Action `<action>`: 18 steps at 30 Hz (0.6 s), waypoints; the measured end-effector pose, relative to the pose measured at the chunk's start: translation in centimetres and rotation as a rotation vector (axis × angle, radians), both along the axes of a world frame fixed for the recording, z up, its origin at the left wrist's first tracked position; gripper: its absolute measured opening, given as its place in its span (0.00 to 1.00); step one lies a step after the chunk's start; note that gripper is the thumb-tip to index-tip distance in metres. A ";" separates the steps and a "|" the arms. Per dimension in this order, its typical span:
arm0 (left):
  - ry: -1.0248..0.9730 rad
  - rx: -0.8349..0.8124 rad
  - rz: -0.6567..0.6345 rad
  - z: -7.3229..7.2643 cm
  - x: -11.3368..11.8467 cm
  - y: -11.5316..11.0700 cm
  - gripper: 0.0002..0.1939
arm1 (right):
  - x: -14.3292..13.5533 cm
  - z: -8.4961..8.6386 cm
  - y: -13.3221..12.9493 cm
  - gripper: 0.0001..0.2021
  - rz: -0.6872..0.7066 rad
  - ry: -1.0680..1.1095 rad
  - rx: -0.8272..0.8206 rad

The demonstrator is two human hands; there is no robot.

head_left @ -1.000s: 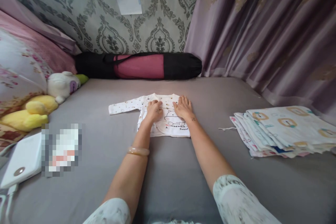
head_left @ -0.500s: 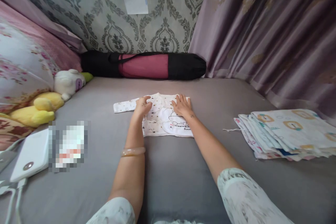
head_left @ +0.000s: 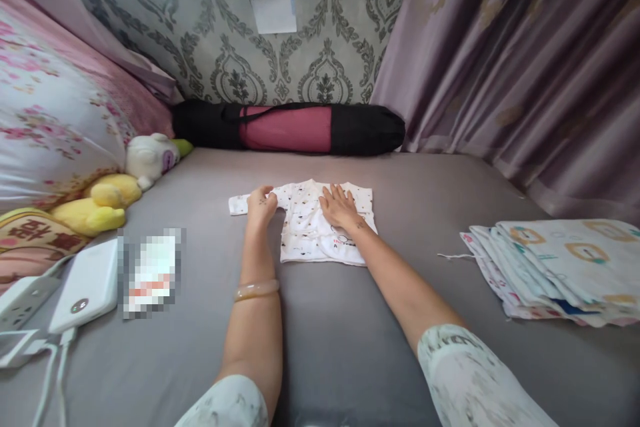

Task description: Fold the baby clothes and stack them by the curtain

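A small white printed shirt (head_left: 303, 227) lies flat on the grey sheet, one sleeve stretched out to the left. My left hand (head_left: 263, 203) is at that sleeve, its fingers curled over the cloth; whether it pinches the fabric is hidden. On the upper right part of the shirt front rests my right hand (head_left: 339, 206), palm down with fingers spread. The shirt's right sleeve is not seen stretched out. Printed lettering shows below my right hand.
Folded printed cloths (head_left: 565, 267) are stacked on the right. Along the wall lies a black and pink bag (head_left: 287, 128). Plush toys (head_left: 107, 203), a white power bank (head_left: 87, 287) and a power strip (head_left: 25, 303) with cables are on the left.
My left hand has moved off the shirt's body onto the left sleeve. My right hand has shifted slightly toward the shirt's middle. The view has turned a little to the left.
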State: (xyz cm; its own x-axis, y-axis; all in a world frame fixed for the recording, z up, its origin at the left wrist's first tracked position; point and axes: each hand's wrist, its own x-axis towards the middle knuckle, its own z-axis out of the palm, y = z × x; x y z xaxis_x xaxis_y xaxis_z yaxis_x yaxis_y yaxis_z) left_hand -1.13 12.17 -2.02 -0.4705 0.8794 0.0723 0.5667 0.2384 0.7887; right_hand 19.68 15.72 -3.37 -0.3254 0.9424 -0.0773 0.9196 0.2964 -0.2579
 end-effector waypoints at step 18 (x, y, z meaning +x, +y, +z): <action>0.049 0.044 0.312 0.3 -1.9 -0.6 0.20 | -3.0 -0.3 0.2 0.32 0.136 0.006 0.058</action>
State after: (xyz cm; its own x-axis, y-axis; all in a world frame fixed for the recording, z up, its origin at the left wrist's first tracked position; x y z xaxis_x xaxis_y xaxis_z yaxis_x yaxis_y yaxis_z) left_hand -3.05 11.59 -1.69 -0.7121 0.6887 0.1363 0.5092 0.3730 0.7756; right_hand 16.70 15.93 -3.71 -0.4507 0.8924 -0.0222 0.8685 0.4327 -0.2419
